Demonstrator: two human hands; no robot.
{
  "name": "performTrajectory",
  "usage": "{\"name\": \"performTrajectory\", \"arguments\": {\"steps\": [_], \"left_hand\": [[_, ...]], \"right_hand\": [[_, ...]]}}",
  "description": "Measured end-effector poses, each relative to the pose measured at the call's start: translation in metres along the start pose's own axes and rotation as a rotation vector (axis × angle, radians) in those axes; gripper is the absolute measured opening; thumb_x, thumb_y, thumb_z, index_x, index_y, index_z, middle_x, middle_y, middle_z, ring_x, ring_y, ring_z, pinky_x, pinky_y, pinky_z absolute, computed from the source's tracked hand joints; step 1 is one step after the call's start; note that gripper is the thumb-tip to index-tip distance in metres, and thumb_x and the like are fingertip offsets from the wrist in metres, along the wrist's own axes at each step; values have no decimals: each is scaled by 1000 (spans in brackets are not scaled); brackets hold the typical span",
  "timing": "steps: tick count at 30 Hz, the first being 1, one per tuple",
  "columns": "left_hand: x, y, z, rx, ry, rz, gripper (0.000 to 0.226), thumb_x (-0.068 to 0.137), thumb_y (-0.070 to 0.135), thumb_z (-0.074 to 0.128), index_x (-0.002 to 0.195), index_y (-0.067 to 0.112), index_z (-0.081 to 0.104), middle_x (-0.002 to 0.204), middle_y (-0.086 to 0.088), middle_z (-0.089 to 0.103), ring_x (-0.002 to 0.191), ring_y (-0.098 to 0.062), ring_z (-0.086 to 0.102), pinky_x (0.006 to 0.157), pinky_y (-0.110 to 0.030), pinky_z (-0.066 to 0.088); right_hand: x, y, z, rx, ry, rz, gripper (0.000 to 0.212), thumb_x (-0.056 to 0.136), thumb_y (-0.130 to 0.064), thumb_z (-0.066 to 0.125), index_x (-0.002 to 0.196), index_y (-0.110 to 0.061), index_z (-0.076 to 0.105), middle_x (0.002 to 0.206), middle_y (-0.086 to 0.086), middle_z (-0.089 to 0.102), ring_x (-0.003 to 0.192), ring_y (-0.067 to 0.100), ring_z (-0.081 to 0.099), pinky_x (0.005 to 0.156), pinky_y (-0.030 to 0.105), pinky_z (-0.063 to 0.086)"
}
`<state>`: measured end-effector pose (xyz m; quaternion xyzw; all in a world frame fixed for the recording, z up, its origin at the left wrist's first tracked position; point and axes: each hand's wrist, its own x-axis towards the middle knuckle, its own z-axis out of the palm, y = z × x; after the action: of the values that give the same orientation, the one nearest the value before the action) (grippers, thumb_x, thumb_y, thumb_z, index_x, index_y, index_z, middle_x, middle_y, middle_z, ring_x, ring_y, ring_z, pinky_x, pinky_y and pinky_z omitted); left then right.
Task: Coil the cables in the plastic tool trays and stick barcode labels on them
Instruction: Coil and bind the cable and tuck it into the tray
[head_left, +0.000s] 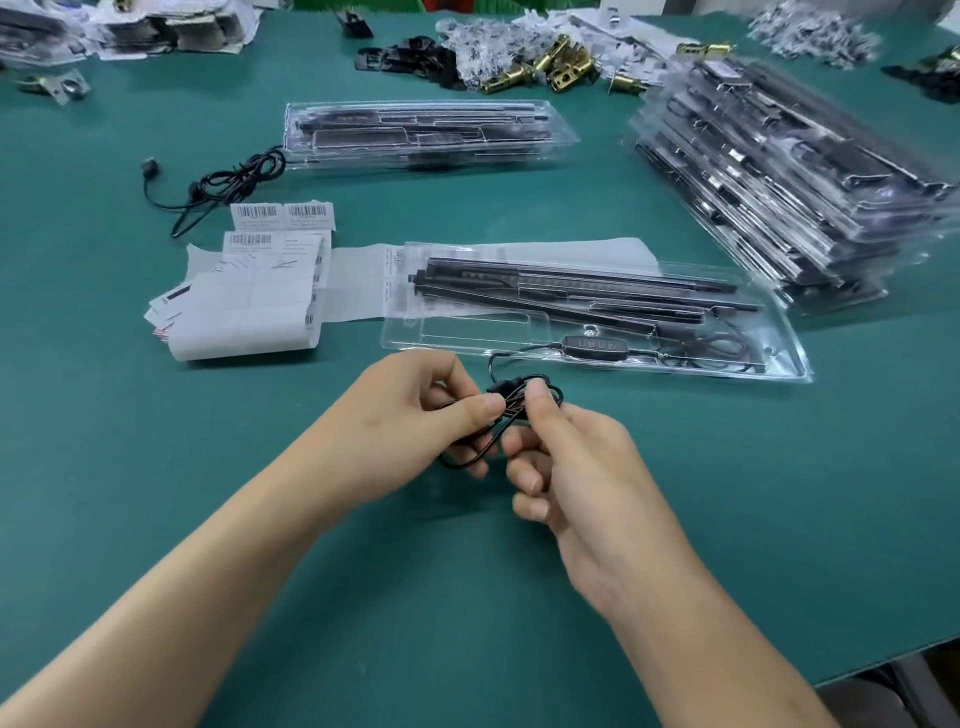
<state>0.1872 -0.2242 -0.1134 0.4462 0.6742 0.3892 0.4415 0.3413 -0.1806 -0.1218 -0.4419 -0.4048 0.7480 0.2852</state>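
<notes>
Cable (511, 402) loops pinched by left hand (415, 410) — thumb curled over bundle; other end pinched by right hand (566, 467). Judged light, limp, springy (loops likely to spring open) — best gripped at bundle waist. Tail led into tray (467, 332) just beyond; labels (254, 291) left of tray.

Teal-green table (156, 467) fills the view; dark floor (909, 686) lower right.
</notes>
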Motion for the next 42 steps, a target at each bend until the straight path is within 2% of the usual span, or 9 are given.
{"name": "performTrajectory", "arguments": {"steps": [3,9,12,15,20,23,26,30,42], "left_hand": [[3,0,2,68,-25,63,22,96,28,68,85,11,61,73,-3,77,66,-15,72,58,-15,46],[13,4,-5,539,-14,338,31,89,58,64,84,28,71,76,10,72,74,-10,67,72,-33,53],[29,6,-28,788,187,536,38,90,62,58,105,31,74,105,13,70,102,-11,62,88,-32,49],[46,5,-38,996,178,441,47,89,58,64,131,37,65,139,12,58,129,-15,53,101,-36,44],[54,6,-33,983,190,446,36,85,64,67,113,42,73,119,15,68,84,-10,56,73,-29,41],[42,12,-26,1005,164,520,36,84,68,59,106,43,76,108,13,72,89,-16,66,72,-31,49],[25,12,-7,1106,210,592,27,89,57,60,99,38,76,94,9,74,78,-22,69,61,-29,46],[9,5,22,1179,287,693,19,95,32,61,81,24,70,71,3,68,48,-31,54,48,-25,34],[-5,3,31,881,358,694,14,92,35,70,83,27,76,69,8,72,53,-24,63,49,-36,50]], "right_hand": [[4,-4,-5,-39,-13,-3,33,106,-32,54,82,-11,61,60,-4,57,42,4,44,36,17,29],[13,-4,-15,-93,47,-16,30,107,-27,53,81,-13,56,55,-7,49,41,6,39,36,18,29],[15,-7,-23,-123,62,-10,26,107,-26,55,85,-11,60,55,-7,49,41,6,40,36,18,31],[15,-11,-31,-161,63,-3,29,105,-27,58,79,-14,54,56,-6,50,41,8,42,36,19,34],[14,-25,-45,-223,11,18,33,102,-27,61,74,-15,52,55,-5,52,41,8,43,36,19,35],[9,-39,-60,-277,-17,16,32,101,-26,63,73,-15,51,55,-5,52,40,7,44,36,18,35],[-4,-47,-76,-370,-75,15,35,99,-24,64,68,-14,53,55,-2,52,41,10,46,37,20,38],[-21,-39,-81,-424,-126,40,30,98,-21,66,71,-13,58,60,3,55,43,13,49,39,22,41],[-13,-12,-52,-133,74,121,24,96,-25,69,76,-16,58,60,-3,57,43,8,47,35,18,30]]}}
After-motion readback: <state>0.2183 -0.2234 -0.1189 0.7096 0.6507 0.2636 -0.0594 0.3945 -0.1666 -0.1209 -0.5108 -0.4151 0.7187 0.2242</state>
